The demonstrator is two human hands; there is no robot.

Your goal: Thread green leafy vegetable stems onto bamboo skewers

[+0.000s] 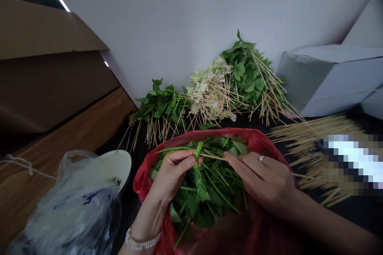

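My left hand (176,171) pinches a folded leafy green (198,155), its stems bunched between thumb and fingers and one leaf hanging down. My right hand (265,179), with a ring on one finger, grips a thin wooden skewer (214,157). The skewer's front end meets the bunched stems; whether its tip has gone through is hidden by my fingers. Its back end sticks out behind my right hand. Both hands are above a red plastic bag (143,175) full of loose leafy greens (221,183).
Along the wall lie skewered greens (161,103), skewered pale cabbage pieces (206,87) and another green heap (248,67). Bare skewers (317,131) spread at right near a white box (335,75). At left are a white bowl (122,163), a clear plastic bag (72,211) and a cardboard box (48,87).
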